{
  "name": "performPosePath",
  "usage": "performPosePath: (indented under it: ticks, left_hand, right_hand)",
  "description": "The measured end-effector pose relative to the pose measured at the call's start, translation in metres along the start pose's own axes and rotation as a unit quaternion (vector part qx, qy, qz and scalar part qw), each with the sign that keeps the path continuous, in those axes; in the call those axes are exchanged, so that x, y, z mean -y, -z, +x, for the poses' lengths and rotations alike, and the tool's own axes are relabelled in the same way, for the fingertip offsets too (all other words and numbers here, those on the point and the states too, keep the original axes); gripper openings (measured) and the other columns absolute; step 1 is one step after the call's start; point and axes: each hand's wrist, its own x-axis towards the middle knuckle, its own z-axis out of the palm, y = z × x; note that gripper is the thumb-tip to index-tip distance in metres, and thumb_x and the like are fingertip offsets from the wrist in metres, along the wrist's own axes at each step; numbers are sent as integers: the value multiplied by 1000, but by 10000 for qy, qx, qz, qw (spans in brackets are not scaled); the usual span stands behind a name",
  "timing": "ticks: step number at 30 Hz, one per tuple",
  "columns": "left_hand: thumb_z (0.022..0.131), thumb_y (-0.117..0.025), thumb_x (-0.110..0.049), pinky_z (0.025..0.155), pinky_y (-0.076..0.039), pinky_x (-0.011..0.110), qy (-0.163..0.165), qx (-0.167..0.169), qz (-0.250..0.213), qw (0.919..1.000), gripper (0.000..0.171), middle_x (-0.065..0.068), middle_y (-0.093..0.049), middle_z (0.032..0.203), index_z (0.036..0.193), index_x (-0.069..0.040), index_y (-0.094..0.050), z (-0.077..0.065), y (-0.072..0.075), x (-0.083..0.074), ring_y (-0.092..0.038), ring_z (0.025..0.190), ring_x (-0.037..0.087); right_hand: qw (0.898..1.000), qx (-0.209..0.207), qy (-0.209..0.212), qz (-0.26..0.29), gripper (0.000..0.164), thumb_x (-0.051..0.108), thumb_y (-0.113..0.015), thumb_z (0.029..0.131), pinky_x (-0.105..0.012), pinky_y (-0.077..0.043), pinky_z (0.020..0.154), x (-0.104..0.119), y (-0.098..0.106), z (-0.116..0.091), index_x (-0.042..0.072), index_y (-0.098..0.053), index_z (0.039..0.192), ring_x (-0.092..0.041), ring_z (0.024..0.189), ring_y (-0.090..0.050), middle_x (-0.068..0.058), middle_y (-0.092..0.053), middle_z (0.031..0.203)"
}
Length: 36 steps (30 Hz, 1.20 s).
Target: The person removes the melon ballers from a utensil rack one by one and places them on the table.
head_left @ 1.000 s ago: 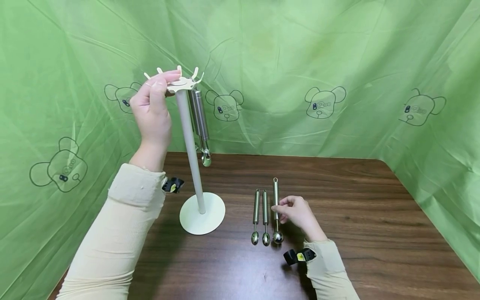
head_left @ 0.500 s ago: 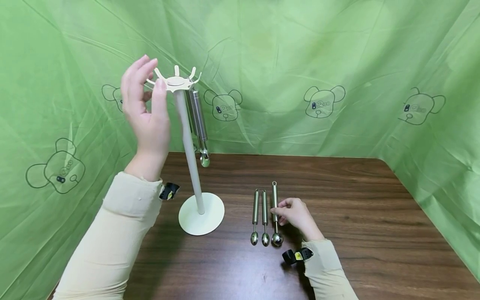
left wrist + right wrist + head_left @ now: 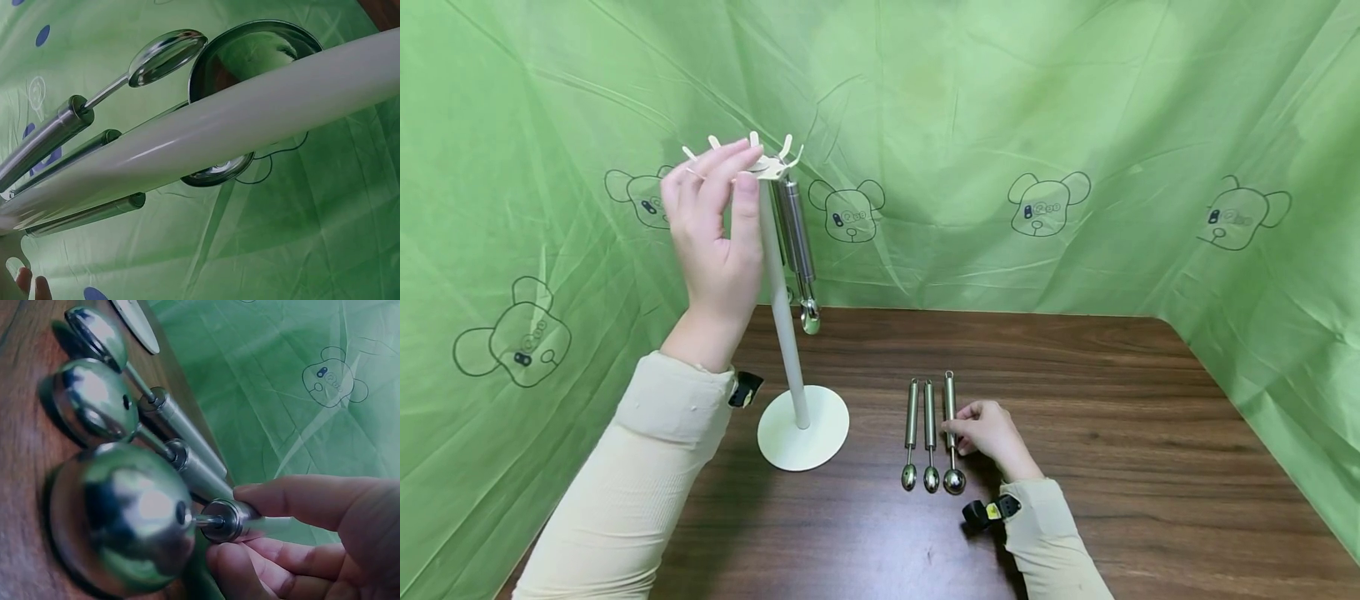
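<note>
A white stand (image 3: 785,333) with a hooked top ring (image 3: 772,170) rises left of centre. At that ring is my left hand (image 3: 711,250), its fingers laid nearly straight over the hooks and the thumb at the near side. Steel utensils (image 3: 801,229) hang behind the pole; the left wrist view shows a shiny oval scoop (image 3: 167,57) and larger round bowls. On the table, thumb and fingers of my right hand (image 3: 997,435) pinch the handle of the rightmost melon baller (image 3: 955,481), whose round bowl faces down. Two smaller melon ballers (image 3: 931,417) lie parallel to its left.
The stand's round white base (image 3: 823,446) stands on a dark wooden table (image 3: 1112,433). Green cloth (image 3: 947,100) printed with bear heads encloses the back and both sides.
My left hand let go of the ring, drew back left, then came over the hooks again. The right hand slid its melon baller slightly toward me, more level with the other two.
</note>
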Motion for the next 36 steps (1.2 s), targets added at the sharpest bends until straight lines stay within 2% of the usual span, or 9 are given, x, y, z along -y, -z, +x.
performPosePath:
  ticks: [4, 10, 16, 24, 36]
  left_hand:
    - [93, -58, -17, 104, -29, 24, 99, 66, 154, 9998, 25, 6, -68, 123, 110, -7, -75, 0, 0, 2, -43, 116, 13]
    - [92, -61, -18, 99, -30, 24, 108, -40, 153, 9998, 23, 6, -71, 119, 106, -8, -76, 1, 0, 3, -38, 107, -2]
    - [91, -62, -17, 98, -30, 23, 31, -183, 44, 9998, 21, 8, -73, 113, 101, -6, -78, 3, -1, 2, -39, 103, -3]
    - [91, -63, -19, 95, -30, 23, 42, -272, 99, 9996, 22, 8, -74, 110, 98, -5, -78, 5, -1, 2, -39, 99, -3]
    - [91, -63, -23, 92, -28, 22, 106, -192, 223, 9995, 24, 5, -75, 111, 98, -7, -78, 5, -1, 2, -36, 95, -3]
  right_hand:
    - [10000, 29, -11, -27, 23, 17, -78, 81, -26, -55, 53, -3, -1, 1, -1, -66, 88, -10, 48, -62, -5, -66, 64]
    - [9994, -26, 32, -329, 21, 20, -78, 80, -25, -54, 56, -5, -2, 2, 2, -66, 83, -10, 46, -62, -4, -67, 61]
    - [9988, -79, 52, -485, 21, 21, -79, 79, -23, -53, 59, -4, -2, 1, 3, -67, 82, -10, 47, -64, -5, -68, 63]
    - [9991, -70, -1, -425, 24, 22, -79, 79, -22, -53, 55, -3, -4, 1, 2, -67, 85, -9, 46, -63, -5, -68, 66]
    - [9999, -49, 2, -157, 30, 15, -77, 79, -25, -54, 50, -5, -8, 3, -3, -63, 99, -10, 44, -62, -7, -66, 70]
